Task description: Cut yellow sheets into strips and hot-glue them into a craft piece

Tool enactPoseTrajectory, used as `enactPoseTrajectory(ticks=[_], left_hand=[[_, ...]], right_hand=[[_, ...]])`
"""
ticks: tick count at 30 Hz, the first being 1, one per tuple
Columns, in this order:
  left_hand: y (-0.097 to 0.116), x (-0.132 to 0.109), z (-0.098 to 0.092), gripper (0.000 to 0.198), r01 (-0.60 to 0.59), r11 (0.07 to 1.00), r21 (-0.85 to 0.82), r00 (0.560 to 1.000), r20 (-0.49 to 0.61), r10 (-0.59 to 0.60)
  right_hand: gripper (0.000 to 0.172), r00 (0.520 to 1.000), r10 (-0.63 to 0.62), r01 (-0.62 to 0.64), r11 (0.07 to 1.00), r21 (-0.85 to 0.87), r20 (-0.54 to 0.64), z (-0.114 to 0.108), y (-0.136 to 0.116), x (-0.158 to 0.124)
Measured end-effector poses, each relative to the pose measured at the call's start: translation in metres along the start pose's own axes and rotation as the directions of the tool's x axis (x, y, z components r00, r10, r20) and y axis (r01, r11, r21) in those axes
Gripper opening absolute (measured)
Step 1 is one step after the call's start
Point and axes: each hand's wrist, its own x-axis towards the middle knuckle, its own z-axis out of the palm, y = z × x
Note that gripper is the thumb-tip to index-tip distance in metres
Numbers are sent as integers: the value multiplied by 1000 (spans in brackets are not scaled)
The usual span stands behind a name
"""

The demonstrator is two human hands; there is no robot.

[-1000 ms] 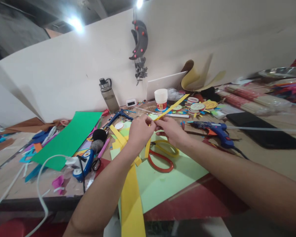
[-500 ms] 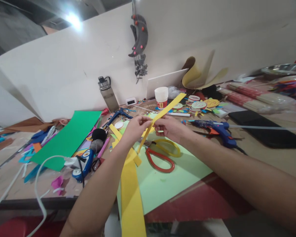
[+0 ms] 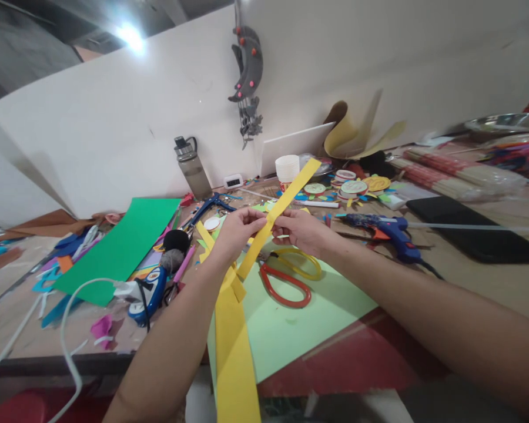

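A long yellow paper strip slants from lower left to upper right above the table. My left hand pinches it near its middle from the left, and my right hand pinches it from the right; both are closed on it. Below the hands, scissors with red and yellow handles lie on a pale green sheet. A wider yellow strip runs from under my left wrist toward me.
A dark green sheet, a blue glue gun, a second glue gun with a white cord, a water bottle, a white cup and round paper cut-outs lie around. A white board stands behind.
The strip has turned flatter to me and its lower end has swung left and up. Both hands have shifted slightly along it, still pinching it.
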Motion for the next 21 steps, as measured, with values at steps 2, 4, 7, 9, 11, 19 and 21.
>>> enactPoseTrajectory(ticks=[2, 4, 7, 9, 11, 19, 21], left_hand=[[-1, 0, 0, 30, -14, 1000, 6, 1000, -17, 14], [-1, 1, 0, 29, -28, 999, 35, 999, -29, 29], [-1, 0, 0, 27, -52, 996, 73, 998, -37, 55], [0, 0, 0, 26, -59, 995, 80, 997, -36, 62], [0, -1, 0, 26, -54, 995, 87, 998, -25, 57], [10, -10, 12, 17, -210, 819, 534, 956, -64, 287], [12, -11, 15, 16, -249, 751, 612, 950, 3, 313]], right_hand=[[6, 1000, 14, -14, 1000, 28, 23, -2, 1, 0], [8, 997, 29, -34, 998, 58, 77, -4, 1, -1], [9, 992, 44, -49, 998, 42, 120, -5, 1, -3], [9, 996, 27, -27, 1000, 2, 82, -4, 2, -3], [10, 999, -1, 3, 999, -36, 32, -4, 2, -2], [12, 991, -48, 27, 986, -164, -124, -2, 4, 0], [13, 990, -74, 49, 978, -203, -118, -2, 4, -1]])
